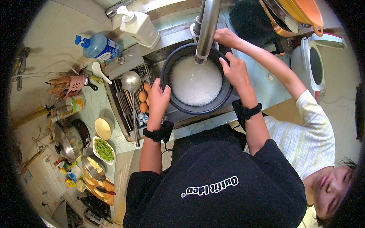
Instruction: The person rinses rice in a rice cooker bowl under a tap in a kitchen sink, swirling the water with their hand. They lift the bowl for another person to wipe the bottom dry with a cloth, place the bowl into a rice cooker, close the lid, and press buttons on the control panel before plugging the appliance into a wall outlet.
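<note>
Both my hands hold a dark round pot [196,109] over the sink [155,61]. My left hand [157,96] grips its left rim, thumb on top. On the upper right rim is my right hand [236,71], its fingers curled over the edge. Inside the pot lies white rice [204,92] under cloudy water, the grains showing most at the lower right. Directly above hangs the metal faucet [206,34], its spout end over the water. A co-worker's hand [225,37] reaches in from the right behind the faucet.
Left of the pot, a rack holds a steel ladle [131,85] and several brown eggs [143,107]. Soap bottles [99,48] stand behind. The left counter carries a yellow bowl [103,128], a dish of cut green vegetables [103,150] and a lidded pot [67,141]. A person [305,131] stands close at right.
</note>
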A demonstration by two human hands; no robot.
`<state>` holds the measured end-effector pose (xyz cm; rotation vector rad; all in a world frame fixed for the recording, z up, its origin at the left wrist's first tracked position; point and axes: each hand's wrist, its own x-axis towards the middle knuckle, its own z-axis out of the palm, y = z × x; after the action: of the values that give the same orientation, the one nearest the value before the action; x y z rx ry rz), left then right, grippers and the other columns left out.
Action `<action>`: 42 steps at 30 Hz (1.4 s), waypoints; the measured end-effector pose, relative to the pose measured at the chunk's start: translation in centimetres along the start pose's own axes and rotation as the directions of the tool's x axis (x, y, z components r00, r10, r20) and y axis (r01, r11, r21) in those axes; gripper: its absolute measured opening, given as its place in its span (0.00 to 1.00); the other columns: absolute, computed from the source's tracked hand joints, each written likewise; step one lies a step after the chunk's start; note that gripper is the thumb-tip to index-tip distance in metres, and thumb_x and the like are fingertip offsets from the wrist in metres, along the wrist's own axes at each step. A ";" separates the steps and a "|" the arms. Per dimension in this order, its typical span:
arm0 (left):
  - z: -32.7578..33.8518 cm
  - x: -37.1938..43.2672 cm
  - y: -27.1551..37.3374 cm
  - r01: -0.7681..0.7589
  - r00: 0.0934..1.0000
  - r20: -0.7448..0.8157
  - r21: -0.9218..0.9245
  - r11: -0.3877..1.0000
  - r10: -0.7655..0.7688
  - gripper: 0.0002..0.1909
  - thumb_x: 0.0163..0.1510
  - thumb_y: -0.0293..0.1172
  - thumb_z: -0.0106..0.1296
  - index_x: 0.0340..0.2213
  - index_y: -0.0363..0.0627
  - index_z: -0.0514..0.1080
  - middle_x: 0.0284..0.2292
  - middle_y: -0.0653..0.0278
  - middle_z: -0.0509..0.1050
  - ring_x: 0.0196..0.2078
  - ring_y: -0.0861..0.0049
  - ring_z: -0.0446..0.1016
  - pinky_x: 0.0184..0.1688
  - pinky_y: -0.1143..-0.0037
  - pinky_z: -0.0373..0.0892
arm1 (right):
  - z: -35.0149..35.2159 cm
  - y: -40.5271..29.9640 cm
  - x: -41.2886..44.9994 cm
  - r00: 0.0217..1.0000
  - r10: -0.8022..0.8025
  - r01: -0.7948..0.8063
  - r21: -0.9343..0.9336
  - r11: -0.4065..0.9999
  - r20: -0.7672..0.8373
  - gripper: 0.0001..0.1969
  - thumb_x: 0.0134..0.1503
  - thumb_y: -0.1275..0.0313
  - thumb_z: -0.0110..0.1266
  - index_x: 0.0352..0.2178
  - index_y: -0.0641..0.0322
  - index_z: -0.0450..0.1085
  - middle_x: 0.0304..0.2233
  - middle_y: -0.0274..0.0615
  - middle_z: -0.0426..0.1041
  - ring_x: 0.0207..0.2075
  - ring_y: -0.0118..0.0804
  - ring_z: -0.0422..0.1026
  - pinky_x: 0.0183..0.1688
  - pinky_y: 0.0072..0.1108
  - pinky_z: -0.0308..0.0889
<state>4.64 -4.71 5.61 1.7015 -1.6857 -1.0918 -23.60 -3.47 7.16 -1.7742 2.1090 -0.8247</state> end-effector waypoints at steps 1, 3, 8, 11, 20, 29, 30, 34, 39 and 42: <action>0.1 0.0 0.0 0.018 1.000 0.000 0.006 1.000 -0.018 0.10 0.46 0.30 0.48 0.28 0.36 0.62 0.15 0.58 0.61 0.17 0.71 0.62 0.21 0.74 0.60 | 0.1 0.1 0.0 1.000 -0.001 0.001 -0.001 1.000 0.000 0.09 0.52 0.68 0.51 0.27 0.64 0.64 0.20 0.59 0.69 0.25 0.60 0.69 0.27 0.43 0.63; 0.2 0.1 -0.4 0.037 0.999 -0.002 0.013 0.999 -0.037 0.10 0.46 0.30 0.48 0.28 0.36 0.62 0.15 0.57 0.61 0.17 0.71 0.62 0.21 0.74 0.60 | 0.1 0.1 0.0 1.000 0.001 -0.001 -0.008 1.000 0.004 0.09 0.52 0.68 0.51 0.27 0.64 0.64 0.20 0.59 0.69 0.25 0.60 0.69 0.27 0.43 0.63; 1.0 0.5 -1.9 -0.003 1.000 -0.002 -0.038 0.999 0.003 0.10 0.47 0.30 0.48 0.28 0.36 0.62 0.15 0.56 0.61 0.17 0.69 0.62 0.22 0.73 0.60 | 0.1 0.0 -0.1 1.000 0.028 -0.028 0.016 0.999 0.011 0.12 0.52 0.68 0.52 0.23 0.66 0.60 0.21 0.60 0.67 0.28 0.61 0.67 0.27 0.40 0.62; 1.4 0.8 -3.5 -0.038 0.999 -0.001 -0.112 0.993 0.038 0.10 0.46 0.30 0.48 0.28 0.36 0.62 0.16 0.56 0.62 0.17 0.69 0.63 0.22 0.73 0.61 | 0.2 0.1 -0.1 1.000 -0.005 0.005 0.009 1.000 -0.001 0.10 0.52 0.68 0.52 0.25 0.65 0.62 0.20 0.59 0.67 0.27 0.61 0.68 0.27 0.41 0.62; 1.9 0.6 -3.8 -0.037 0.999 0.009 -0.117 0.992 0.038 0.10 0.47 0.29 0.48 0.27 0.35 0.61 0.16 0.55 0.61 0.17 0.69 0.62 0.22 0.73 0.61 | 0.0 0.3 -0.4 1.000 -0.012 0.013 0.015 1.000 -0.011 0.09 0.52 0.69 0.52 0.26 0.65 0.62 0.20 0.59 0.68 0.26 0.61 0.68 0.26 0.43 0.62; 2.0 0.5 -4.1 -0.075 0.997 -0.014 -0.136 0.988 0.074 0.11 0.47 0.29 0.48 0.26 0.35 0.60 0.16 0.55 0.60 0.17 0.71 0.60 0.22 0.74 0.60 | -0.1 0.2 -0.5 1.000 -0.013 0.014 0.011 1.000 -0.006 0.09 0.52 0.69 0.51 0.26 0.65 0.62 0.20 0.59 0.68 0.26 0.61 0.68 0.27 0.43 0.62; 1.9 0.4 -3.8 -0.078 0.997 -0.016 -0.130 0.988 0.076 0.11 0.47 0.29 0.48 0.26 0.35 0.60 0.16 0.55 0.60 0.17 0.71 0.60 0.22 0.74 0.60 | -0.1 0.2 -0.5 1.000 -0.014 0.014 0.016 1.000 -0.009 0.09 0.52 0.69 0.51 0.26 0.65 0.62 0.20 0.60 0.68 0.26 0.61 0.69 0.27 0.43 0.62; 1.5 0.1 -2.8 -0.032 0.999 -0.015 -0.080 0.996 0.030 0.10 0.47 0.28 0.49 0.26 0.35 0.60 0.15 0.55 0.60 0.17 0.71 0.61 0.21 0.73 0.60 | 0.1 0.3 -0.5 1.000 -0.021 0.021 0.026 0.999 -0.016 0.09 0.52 0.69 0.51 0.26 0.64 0.63 0.20 0.60 0.68 0.26 0.61 0.69 0.27 0.43 0.62; 1.2 -0.1 -2.1 -0.019 0.999 -0.029 -0.073 0.997 0.017 0.10 0.47 0.29 0.49 0.26 0.36 0.60 0.15 0.55 0.61 0.16 0.69 0.61 0.21 0.73 0.59 | 0.2 0.4 -0.5 1.000 0.000 0.000 0.025 1.000 -0.003 0.09 0.52 0.68 0.50 0.27 0.64 0.63 0.21 0.59 0.69 0.26 0.61 0.69 0.27 0.43 0.62; 1.1 -0.2 -2.7 -0.092 0.993 -0.071 -0.001 0.996 0.092 0.10 0.47 0.29 0.49 0.27 0.36 0.61 0.14 0.56 0.61 0.16 0.68 0.61 0.21 0.73 0.59 | 0.1 0.0 -0.5 1.000 0.001 0.000 0.035 0.999 -0.009 0.11 0.52 0.69 0.52 0.24 0.66 0.61 0.20 0.60 0.66 0.27 0.61 0.67 0.27 0.40 0.61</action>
<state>5.32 -3.97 2.80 1.6240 -1.6987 -0.9808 -23.42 -2.98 6.96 -1.7556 2.0880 -0.8652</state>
